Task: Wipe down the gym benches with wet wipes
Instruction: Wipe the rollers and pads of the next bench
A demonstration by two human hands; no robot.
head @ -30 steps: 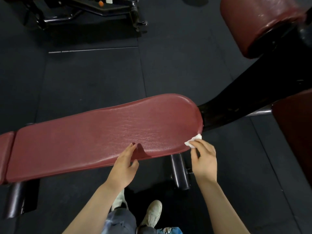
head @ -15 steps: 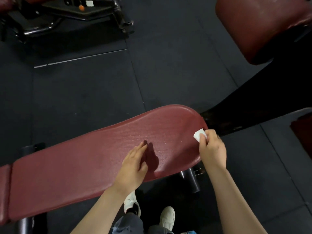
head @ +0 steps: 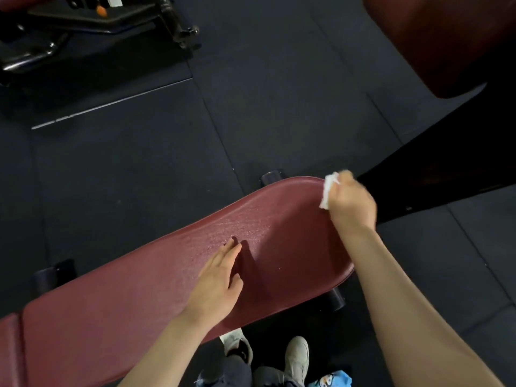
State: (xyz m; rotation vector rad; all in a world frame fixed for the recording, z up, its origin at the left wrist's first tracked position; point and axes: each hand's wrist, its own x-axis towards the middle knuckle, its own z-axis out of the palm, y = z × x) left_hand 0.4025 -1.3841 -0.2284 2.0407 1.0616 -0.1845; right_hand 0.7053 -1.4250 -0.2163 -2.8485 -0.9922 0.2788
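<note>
R hand grips wet wipe at rounded far end of bench pad, mid-wipe. L hand flat on pad, fingers straight, holding nothing. Next prob: drag wipe back along pad w/ steady pressure.

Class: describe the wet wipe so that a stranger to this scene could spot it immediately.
Find the long dark red bench pad crossing the black floor. At its rounded far right end, the right hand grips a crumpled wet wipe, the only white thing on the pad.

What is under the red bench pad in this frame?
Under the bench pad, dark round frame stubs poke out at its edges, above black floor mats. The rest of the frame is hidden by the pad.
</note>
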